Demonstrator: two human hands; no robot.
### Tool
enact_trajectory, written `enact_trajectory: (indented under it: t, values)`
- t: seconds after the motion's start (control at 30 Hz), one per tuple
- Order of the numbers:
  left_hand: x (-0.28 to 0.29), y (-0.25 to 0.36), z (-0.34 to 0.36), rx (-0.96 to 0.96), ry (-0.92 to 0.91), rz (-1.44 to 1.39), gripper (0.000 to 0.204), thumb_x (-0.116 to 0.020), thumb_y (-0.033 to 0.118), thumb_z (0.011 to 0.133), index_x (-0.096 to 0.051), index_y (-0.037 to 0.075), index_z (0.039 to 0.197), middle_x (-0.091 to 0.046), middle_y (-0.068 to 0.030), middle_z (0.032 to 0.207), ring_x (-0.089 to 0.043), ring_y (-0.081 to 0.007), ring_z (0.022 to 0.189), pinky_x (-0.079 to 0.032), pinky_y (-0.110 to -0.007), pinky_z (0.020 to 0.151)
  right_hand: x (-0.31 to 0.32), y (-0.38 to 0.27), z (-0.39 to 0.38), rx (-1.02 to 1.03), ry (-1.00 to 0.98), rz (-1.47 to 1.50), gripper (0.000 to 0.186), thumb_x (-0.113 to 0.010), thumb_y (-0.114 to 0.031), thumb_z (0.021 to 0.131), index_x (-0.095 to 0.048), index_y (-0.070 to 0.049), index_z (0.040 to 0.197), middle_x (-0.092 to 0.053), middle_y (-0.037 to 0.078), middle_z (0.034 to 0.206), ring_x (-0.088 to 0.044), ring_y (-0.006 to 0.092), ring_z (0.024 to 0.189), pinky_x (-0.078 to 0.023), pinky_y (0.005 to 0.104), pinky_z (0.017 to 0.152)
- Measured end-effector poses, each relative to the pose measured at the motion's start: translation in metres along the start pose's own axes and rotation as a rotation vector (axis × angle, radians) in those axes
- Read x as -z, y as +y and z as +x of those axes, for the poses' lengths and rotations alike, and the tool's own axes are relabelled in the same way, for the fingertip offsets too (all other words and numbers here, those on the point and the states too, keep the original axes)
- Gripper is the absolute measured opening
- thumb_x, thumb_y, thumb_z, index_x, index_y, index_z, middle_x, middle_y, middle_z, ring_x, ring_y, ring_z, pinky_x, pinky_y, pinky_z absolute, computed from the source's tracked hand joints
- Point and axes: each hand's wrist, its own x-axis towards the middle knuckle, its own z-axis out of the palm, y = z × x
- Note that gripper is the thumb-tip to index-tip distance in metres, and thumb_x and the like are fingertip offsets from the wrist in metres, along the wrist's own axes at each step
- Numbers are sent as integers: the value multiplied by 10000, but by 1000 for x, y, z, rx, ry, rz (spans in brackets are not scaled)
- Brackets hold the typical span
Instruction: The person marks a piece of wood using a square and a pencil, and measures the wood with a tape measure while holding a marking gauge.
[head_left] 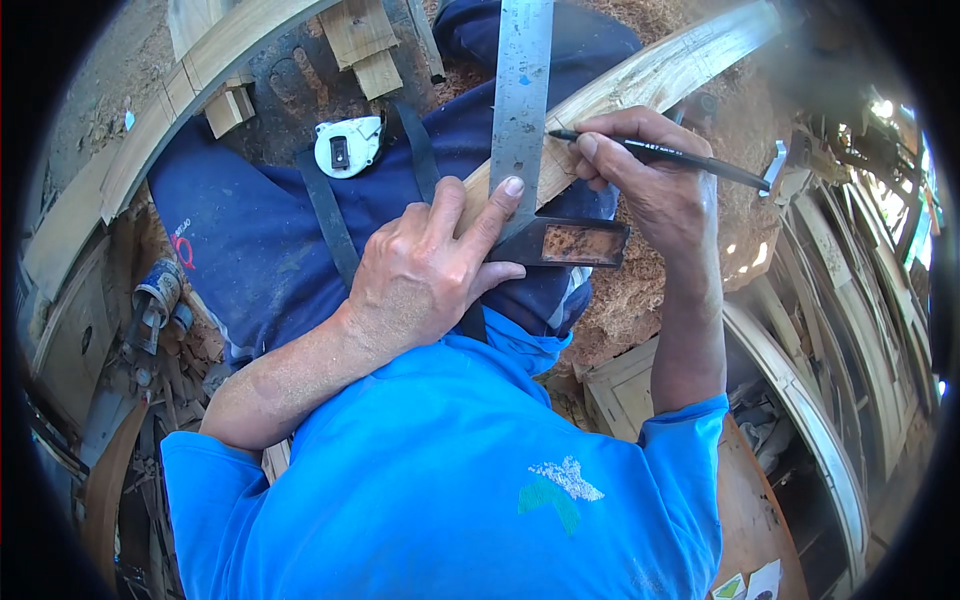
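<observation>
A light wooden strip (670, 55) lies diagonally across my lap, with a metal try square (521, 85) over it, its blade running upward and its dark handle at the lower end. My left hand (430, 260) presses on the strip and the lower blade, index finger on the metal and thumb stretched toward the handle. My right hand (650, 180) grips a black pen (722, 171), its tip at the strip right beside the blade's right edge. On my dark blue trousers, left of the square, rests a white tape measure (358, 132).
A curved plank (140, 135) crosses the upper left near small wood blocks (355, 40). Offcuts and tins (160, 290) are piled at the left. Sawdust (620, 300) covers ground on the right, with stacked curved boards (840, 280) beyond and an orange-brown board (760, 510) at lower right.
</observation>
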Motion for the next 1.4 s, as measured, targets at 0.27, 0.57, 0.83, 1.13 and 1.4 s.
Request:
enact_trajectory:
  t: [0.27, 0.57, 0.83, 1.13, 1.4]
  values:
    - [1, 0, 1, 4, 7, -5, 899, -846, 426, 761, -499, 131, 1537, -591, -219, 1139, -689, -285, 810, -610, -395, 660, -3, 3, -2, 20, 29, 35, 154, -734, -105, 939, -765, 25, 1015, -751, 80, 818, -711, 112, 722, -587, 250, 663]
    - [0, 0, 1, -5, 11, -21, 910, -849, 420, 757, -493, 120, 1539, -588, -219, 1125, -692, -288, 812, -613, -400, 663, -6, 4, -7, 105, 56, -21, 152, -741, -106, 922, -760, 18, 1008, -750, 83, 825, -720, 127, 742, -575, 272, 657]
    - [-1, -2, 1, -25, 51, -13, 892, -833, 439, 772, -495, 119, 1533, -563, -184, 1099, -667, -257, 761, -611, -380, 635, -5, 2, -26, 431, 11, -327, 269, -698, 15, 886, -727, -58, 1144, -664, 118, 851, -685, 238, 735, -540, 351, 631]
    - [4, -1, -2, 71, -7, -119, 1297, -907, 479, 651, -202, -28, 1615, -594, -263, 1309, -702, -336, 932, -620, -422, 761, -12, 22, -82, 349, 294, -583, 317, -870, -120, 787, -676, -44, 1027, -594, 125, 913, -638, 282, 792, -538, 399, 613]
    - [4, 1, -2, 70, 5, -53, 1272, -877, 496, 705, -181, -68, 1608, -605, -268, 1313, -687, -296, 890, -611, -406, 748, 0, 49, -85, 421, 431, -591, 214, -842, -85, 832, -687, -23, 966, -608, 116, 812, -655, 232, 641, -509, 350, 525]
